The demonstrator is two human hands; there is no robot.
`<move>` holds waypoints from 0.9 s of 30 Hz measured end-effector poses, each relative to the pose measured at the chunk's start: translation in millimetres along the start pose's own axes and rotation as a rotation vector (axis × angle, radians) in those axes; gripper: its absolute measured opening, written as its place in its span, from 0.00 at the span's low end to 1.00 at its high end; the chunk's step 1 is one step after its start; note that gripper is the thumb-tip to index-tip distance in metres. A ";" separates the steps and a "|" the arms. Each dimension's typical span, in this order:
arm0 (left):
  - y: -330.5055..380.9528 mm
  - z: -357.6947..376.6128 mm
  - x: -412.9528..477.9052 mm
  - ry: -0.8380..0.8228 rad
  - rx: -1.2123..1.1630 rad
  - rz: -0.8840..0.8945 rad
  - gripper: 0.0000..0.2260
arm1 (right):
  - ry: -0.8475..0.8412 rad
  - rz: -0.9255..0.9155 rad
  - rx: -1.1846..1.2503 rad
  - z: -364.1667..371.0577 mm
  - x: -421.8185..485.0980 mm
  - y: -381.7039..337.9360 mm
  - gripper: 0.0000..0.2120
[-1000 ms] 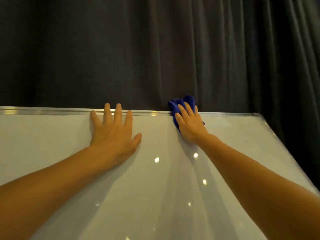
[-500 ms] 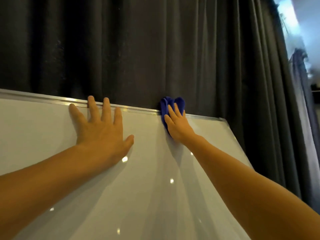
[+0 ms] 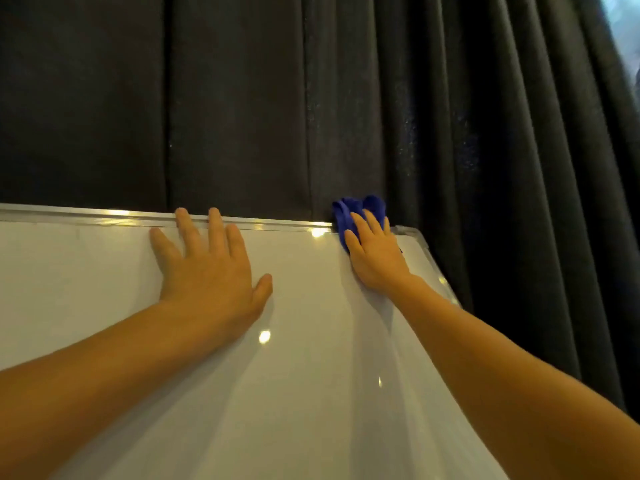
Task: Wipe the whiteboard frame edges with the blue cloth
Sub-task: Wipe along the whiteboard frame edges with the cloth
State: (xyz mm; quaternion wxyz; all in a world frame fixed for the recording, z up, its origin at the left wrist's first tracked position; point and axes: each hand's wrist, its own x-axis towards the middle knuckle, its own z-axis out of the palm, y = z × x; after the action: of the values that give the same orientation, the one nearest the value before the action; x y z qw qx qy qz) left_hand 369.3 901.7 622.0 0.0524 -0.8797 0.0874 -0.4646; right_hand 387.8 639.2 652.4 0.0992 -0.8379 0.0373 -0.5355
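Top edge nearly wiped, right-hand corner next

Right hand (image 3: pixel 377 258) fingers lie flat and together, pressing the blue cloth (image 3: pixel 358 211) onto the whiteboard frame (image 3: pixel 104 216) just short of its top right corner; left hand (image 3: pixel 211 268), fingers spread, braces the board. The right side edge probably remains.

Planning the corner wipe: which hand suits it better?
Right. The right hand already presses the crumpled blue cloth on the silver top frame near the corner; the left hand lies flat, empty.

Meeting or classroom space, framed whiteboard (image 3: pixel 104 271), dark pleated curtain (image 3: pixel 450 116) behind
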 end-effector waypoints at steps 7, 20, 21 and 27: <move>96.1 -9.0 27.5 0.026 0.005 0.061 0.38 | -0.037 -0.594 0.118 5.4 -12.5 -9.7 0.25; 140.7 6.8 43.8 0.025 0.007 0.150 0.42 | -0.036 -0.185 0.023 8.0 -8.8 92.6 0.29; 150.1 8.4 44.3 0.031 -0.012 0.194 0.42 | -0.056 -0.133 0.004 4.0 -7.6 103.9 0.29; 210.4 26.5 17.9 0.025 -0.031 0.396 0.43 | -0.138 0.275 0.190 -1.9 -47.4 130.5 0.28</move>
State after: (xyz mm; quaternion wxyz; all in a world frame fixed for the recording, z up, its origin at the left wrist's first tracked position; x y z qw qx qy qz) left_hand 379.1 692.3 585.1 0.1279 -0.8401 0.2664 -0.4548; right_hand 371.6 519.4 584.1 0.2527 -0.8465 0.0939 -0.4592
